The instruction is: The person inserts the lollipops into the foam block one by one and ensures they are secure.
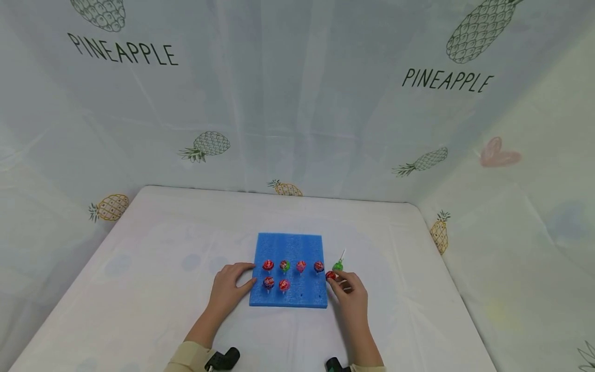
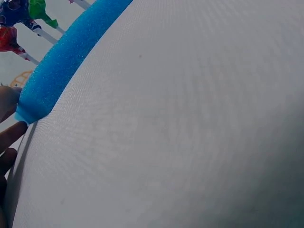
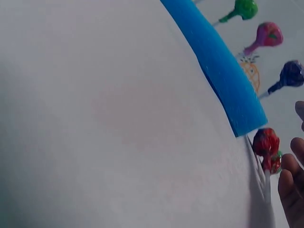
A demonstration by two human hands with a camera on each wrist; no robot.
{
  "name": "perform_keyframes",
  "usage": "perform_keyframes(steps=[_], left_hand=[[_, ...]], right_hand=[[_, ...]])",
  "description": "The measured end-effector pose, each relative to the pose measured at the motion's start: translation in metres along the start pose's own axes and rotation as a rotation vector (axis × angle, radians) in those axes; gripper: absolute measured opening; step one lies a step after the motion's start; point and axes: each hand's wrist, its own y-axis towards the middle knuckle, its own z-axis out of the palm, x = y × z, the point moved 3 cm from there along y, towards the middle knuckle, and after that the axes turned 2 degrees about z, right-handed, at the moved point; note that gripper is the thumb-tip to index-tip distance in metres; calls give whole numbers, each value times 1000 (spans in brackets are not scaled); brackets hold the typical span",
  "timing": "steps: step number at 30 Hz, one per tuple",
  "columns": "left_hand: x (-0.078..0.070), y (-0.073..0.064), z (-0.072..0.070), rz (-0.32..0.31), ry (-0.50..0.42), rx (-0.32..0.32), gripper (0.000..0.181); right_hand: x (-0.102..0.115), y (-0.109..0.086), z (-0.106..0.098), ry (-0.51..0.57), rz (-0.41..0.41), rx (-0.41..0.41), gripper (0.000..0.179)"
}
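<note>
A blue foam board (image 1: 290,305) lies on the table, with several wrapped lollipops (image 1: 301,266) standing in it on their sticks. My left hand (image 1: 229,283) rests against the board's left edge, index finger and thumb spread along it. Off the board's right edge, a red lollipop (image 1: 330,275) is beside the fingertips of my right hand (image 1: 350,289). In the right wrist view, a gap shows between this red lollipop (image 3: 266,141) and the visible fingers (image 3: 287,183). A green lollipop (image 1: 338,266) lies just beyond that hand, its stick pointing away.
Small dark holes (image 1: 301,295) show in the board's front right part. The white table (image 1: 186,232) meets a hanging pineapple-print cloth (image 1: 297,103) at the back, and more cloth hangs at both sides. Dark wrist devices (image 1: 223,359) sit at both sleeves.
</note>
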Motion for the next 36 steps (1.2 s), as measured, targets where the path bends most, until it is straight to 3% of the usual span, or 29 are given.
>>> perform_keyframes(steps=[7,21,31,36], left_hand=[[0,0,2,5,-3,0,38],[0,1,1,18,-7,-10,37],[1,1,1,9,-6,-8,38],[1,0,1,9,-7,-7,38]], right_hand=[[-10,10,-6,15,44,-20,23],[-20,21,1,-83,135,93,36],[-19,24,-1,-130,127,187,53],[-18,23,-1,-146,157,213,50]])
